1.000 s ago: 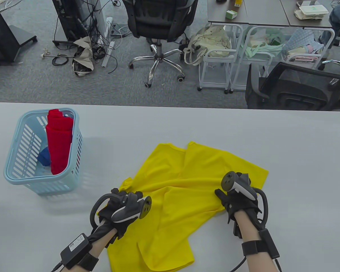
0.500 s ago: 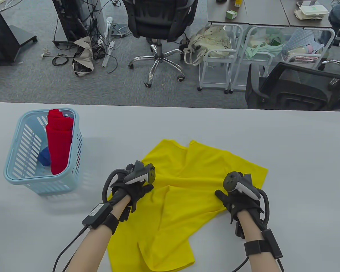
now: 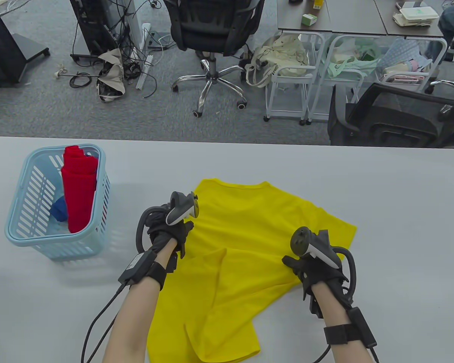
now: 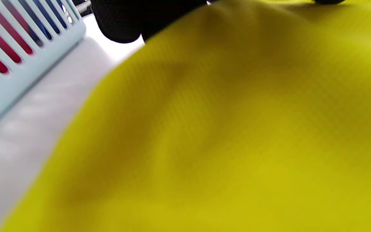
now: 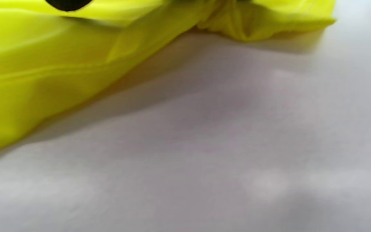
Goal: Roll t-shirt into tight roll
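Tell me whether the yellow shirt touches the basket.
Apart. The table view shows a strip of bare table between the shirt and the basket; the left wrist view shows the same gap.

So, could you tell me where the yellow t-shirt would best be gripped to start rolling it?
Probably the near hem of the yellow t-shirt, approached from the person's side of the table. That edge lies closest, though creased, and the collar points away, so a roll could run toward it. The left hand and right hand already sit on the side edges.
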The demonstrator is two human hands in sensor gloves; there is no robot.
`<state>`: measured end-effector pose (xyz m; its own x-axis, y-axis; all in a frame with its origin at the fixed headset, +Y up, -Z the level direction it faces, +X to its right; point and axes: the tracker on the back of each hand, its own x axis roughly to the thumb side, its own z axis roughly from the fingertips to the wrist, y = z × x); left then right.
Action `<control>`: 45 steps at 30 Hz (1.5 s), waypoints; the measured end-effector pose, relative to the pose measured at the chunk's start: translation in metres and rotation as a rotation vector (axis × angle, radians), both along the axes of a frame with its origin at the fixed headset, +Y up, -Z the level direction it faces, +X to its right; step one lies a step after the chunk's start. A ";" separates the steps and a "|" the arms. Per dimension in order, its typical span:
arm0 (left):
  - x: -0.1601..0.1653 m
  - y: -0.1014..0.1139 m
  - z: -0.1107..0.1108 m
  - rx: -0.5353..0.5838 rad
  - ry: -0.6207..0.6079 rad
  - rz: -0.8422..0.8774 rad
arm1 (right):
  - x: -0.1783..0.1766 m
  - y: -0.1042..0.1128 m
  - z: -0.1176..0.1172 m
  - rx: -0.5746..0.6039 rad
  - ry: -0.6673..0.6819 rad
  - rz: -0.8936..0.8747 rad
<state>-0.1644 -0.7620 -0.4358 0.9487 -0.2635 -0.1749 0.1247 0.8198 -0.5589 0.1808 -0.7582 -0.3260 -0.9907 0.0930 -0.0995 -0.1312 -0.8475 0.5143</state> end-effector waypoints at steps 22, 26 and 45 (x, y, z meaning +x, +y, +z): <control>0.031 0.097 0.031 0.174 -0.305 0.672 | 0.000 -0.013 0.001 -0.052 0.046 0.020; 0.018 0.090 0.023 0.220 -0.256 0.388 | 0.000 -0.013 0.001 -0.053 0.046 0.020; 0.079 -0.002 0.021 0.023 -0.356 0.362 | -0.001 -0.013 0.000 -0.056 0.049 0.033</control>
<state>-0.0850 -0.7643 -0.4147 0.9804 0.0933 0.1736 0.0096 0.8572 -0.5149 0.1799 -0.7716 -0.3260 -0.9969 0.0559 -0.0548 -0.0771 -0.8209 0.5658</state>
